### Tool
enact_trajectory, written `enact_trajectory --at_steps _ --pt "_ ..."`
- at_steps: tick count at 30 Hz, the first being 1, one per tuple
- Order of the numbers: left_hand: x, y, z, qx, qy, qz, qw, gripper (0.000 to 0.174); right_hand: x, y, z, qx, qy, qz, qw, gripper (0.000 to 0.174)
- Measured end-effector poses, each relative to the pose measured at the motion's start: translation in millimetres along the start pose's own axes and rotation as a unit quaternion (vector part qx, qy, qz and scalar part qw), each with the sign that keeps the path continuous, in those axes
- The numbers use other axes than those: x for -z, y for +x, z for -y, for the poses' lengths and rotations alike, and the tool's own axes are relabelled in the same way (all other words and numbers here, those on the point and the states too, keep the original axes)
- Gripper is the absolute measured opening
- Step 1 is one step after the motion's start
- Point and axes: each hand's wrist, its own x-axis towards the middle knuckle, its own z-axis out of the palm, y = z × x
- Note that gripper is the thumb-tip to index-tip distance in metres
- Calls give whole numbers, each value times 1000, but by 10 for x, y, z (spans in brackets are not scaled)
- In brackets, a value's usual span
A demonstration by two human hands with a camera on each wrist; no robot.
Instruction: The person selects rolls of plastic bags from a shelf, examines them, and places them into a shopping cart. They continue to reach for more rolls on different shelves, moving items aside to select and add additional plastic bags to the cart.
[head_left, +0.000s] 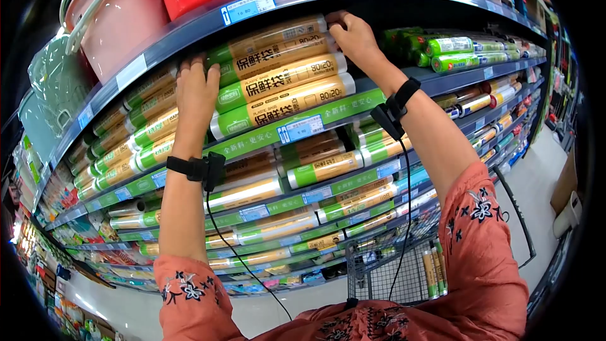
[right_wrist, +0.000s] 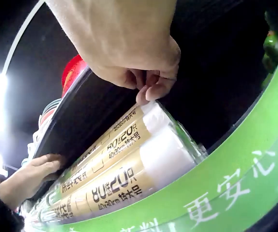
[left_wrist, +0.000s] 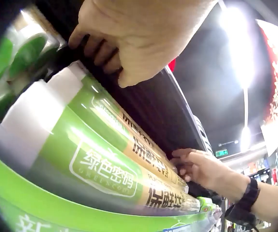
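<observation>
A stack of plastic bag rolls (head_left: 287, 79) in green and tan wrapping lies on the shelf between the two hands. At its left end is my left hand (head_left: 197, 98), fingers reaching up under the shelf above. Close up, this hand (left_wrist: 134, 36) hangs over the white roll ends (left_wrist: 30, 113) with its fingers loosely bent. My right hand (head_left: 360, 41) is at the right end of the uppermost roll (head_left: 278, 35). In the right wrist view the bent fingertips of that hand (right_wrist: 129, 53) meet at the end of the rear roll (right_wrist: 131, 116).
Green-wrapped rolls (head_left: 454, 53) lie farther right on this shelf. Buckets (head_left: 113, 16) stand on the shelf above, whose edge (head_left: 303, 0) overhangs the hands. Lower shelves (head_left: 271, 202) hold more rolls. A shopping cart (head_left: 391, 271) with several rolls stands below. Cables hang from both wrists.
</observation>
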Motion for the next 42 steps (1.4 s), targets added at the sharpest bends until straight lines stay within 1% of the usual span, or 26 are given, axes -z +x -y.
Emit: enact_trajectory --at_steps 3,6,7,10,11,14,17,20,22,25,27,30,32,34,36,39,42 --pt "90 56 -272 -26 72 29 997 32 9 -34 93 138 -111 -38 983 32" --pt "-17 149 -343 -45 45 54 997 31 -31 -21 199 174 -176 -29 968 33" --pt "36 198 -436 -7 39 126 991 38 -39 18 194 170 -176 16 970 40" --pt "-67 210 -447 1 41 88 995 46 -110 20 144 149 -138 53 978 45" --pt "-81 217 -450 -2 32 84 996 49 -73 21 120 132 -152 77 977 53" --pt "3 170 -538 0 10 86 996 54 -10 -27 59 118 -125 82 982 56" --pt "93 117 -579 3 -11 97 995 55 149 -147 177 92 -126 93 983 59" --pt "174 32 -624 -11 -38 91 995 55 241 -288 113 124 -96 46 987 55" --pt "230 -93 -714 -29 -43 81 995 54 334 -419 86 109 -85 55 989 55" --pt "318 -337 -944 -63 -104 60 991 45 504 -664 128 75 -53 66 994 53" --pt "409 -513 -1162 -58 -146 71 985 44 640 -808 111 60 -47 70 995 51" --pt "506 -857 -1490 -69 -202 92 973 42 960 -1132 227 -4 -38 87 995 50" --pt "532 -1142 -1704 -79 -247 117 959 43 1187 -1385 223 -13 -11 57 998 45" --pt "549 -1452 -1917 -76 -293 162 939 42 1430 -1681 140 -55 36 37 997 43" --pt "502 -1826 -2093 -41 -334 227 914 42 1687 -1991 158 -126 67 26 989 41" --pt "422 -2310 -2372 24 -390 306 868 40 2040 -2520 14 -199 47 -8 979 39" --pt "324 -2745 -2583 108 -442 371 810 36 2356 -3090 -194 -283 23 -33 958 39"
